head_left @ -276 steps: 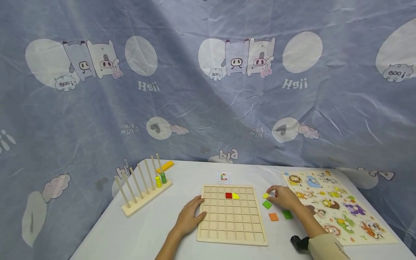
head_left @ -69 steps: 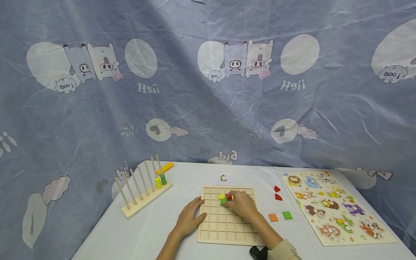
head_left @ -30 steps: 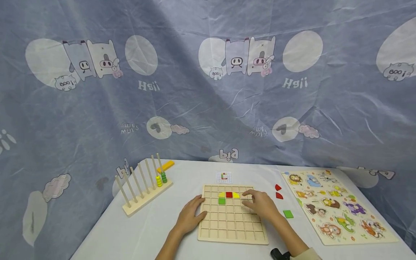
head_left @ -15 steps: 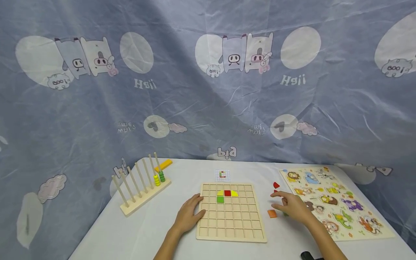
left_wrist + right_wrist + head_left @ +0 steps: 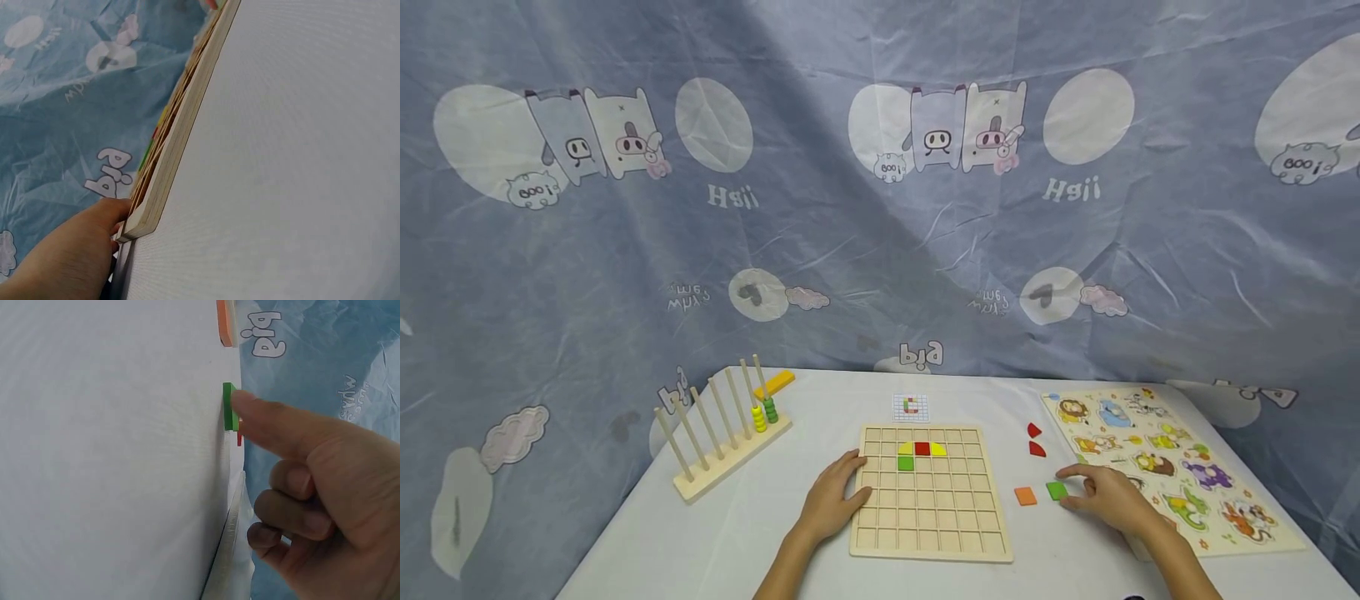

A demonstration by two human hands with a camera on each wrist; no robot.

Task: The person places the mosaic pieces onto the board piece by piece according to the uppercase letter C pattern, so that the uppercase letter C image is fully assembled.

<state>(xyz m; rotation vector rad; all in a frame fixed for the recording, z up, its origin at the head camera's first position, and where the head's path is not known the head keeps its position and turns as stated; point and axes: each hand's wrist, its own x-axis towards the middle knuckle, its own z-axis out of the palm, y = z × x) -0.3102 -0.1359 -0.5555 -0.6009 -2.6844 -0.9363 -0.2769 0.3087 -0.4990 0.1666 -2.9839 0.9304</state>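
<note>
A wooden grid board (image 5: 932,517) lies on the table. Set in its upper cells are a yellow quarter-round tile (image 5: 906,449), a red square tile (image 5: 922,448), another yellow quarter-round tile (image 5: 938,450) and, below the first, a green square tile (image 5: 906,463). My left hand (image 5: 832,497) rests against the board's left edge, fingertips on the rim. Right of the board, my right hand (image 5: 1105,496) has thumb and index finger spread on either side of a loose green square tile (image 5: 1057,491), which lies flat; in the right wrist view the thumb (image 5: 269,419) overlaps this tile.
An orange square tile (image 5: 1026,497) lies left of the right hand, two red quarter-round tiles (image 5: 1036,449) beyond it. An animal puzzle board (image 5: 1206,500) is at far right. Behind the grid is a pattern card (image 5: 911,407); a peg stand with beads (image 5: 733,457) stands left.
The yellow quarter-round tile and green square tile were added to the board's left side. My right hand then withdrew rightward to the loose green tile. The left hand stayed at the board edge.
</note>
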